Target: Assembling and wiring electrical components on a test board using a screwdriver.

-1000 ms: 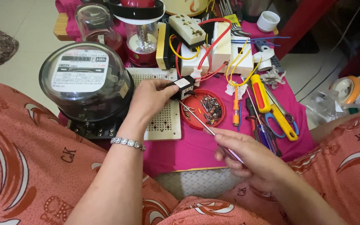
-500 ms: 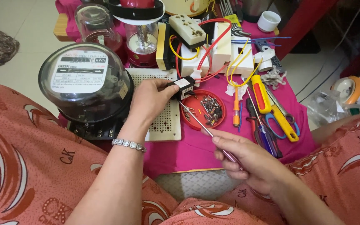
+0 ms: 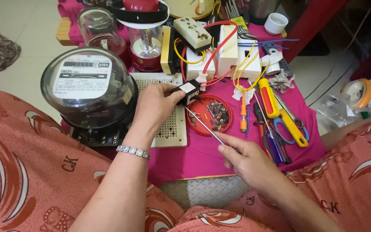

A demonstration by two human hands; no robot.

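My left hand (image 3: pixel 154 105) pinches a small black block with a white label (image 3: pixel 188 90) above a white perforated board (image 3: pixel 171 124). My right hand (image 3: pixel 244 160) grips a thin metal screwdriver (image 3: pixel 202 123), its tip touching the underside of the block. Just beyond the tip sits a red round lid (image 3: pixel 200 129) holding several small screws. A silver bracelet is on my left wrist.
A round glass electricity meter (image 3: pixel 86 88) stands at the left on the pink cloth (image 3: pixel 202 154). Behind are white sockets with red and yellow wires (image 3: pixel 213 51) and a red lantern (image 3: pixel 144 38). Screwdrivers, pliers and scissors (image 3: pixel 280 116) lie at the right.
My right hand has slid a little lower and toward me along the screwdriver shaft. My left hand and the black block have stayed in place.
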